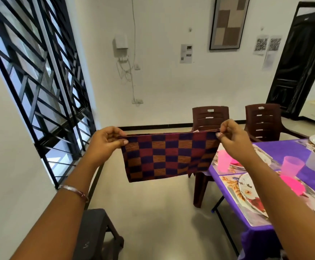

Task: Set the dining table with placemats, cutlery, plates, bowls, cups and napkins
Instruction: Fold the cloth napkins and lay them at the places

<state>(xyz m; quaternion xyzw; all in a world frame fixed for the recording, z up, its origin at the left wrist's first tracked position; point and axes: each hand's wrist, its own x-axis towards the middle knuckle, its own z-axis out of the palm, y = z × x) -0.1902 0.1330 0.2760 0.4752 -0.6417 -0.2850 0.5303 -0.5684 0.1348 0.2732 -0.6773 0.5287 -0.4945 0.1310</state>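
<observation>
Napkin hangs folded; left hand, right hand pinch corners.

Woven matt cloth napkin; translucent pink plastic cups; glossy purple sheet over the bench; moulded plastic chairs.

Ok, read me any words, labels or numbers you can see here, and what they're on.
No text here can be read.
QR code sheets on the wall: codes only, print below too blurred.
Grey notice on the wall: too small to read.
Dark stool: faint marks, illegible.
Checked napkin, plates, pink cups: no writing.
</observation>
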